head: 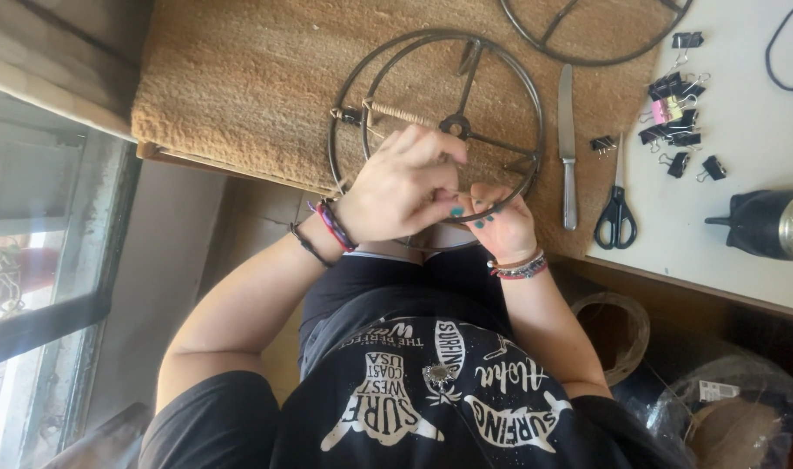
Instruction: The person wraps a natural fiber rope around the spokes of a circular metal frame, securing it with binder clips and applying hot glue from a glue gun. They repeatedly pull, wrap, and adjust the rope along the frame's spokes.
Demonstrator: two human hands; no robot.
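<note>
Wire ring (353,95) lies flat, wrapped spoke pointing left; both hands (405,187) (501,221) pinch its near rim. Two rings, one knife (568,148), one scissors (616,204).

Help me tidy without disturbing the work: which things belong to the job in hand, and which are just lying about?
In use: left hand, right hand, wire frame, twine wound on its spoke.
Lying about: knife, scissors, binder clips, second frame, black jug.
</note>
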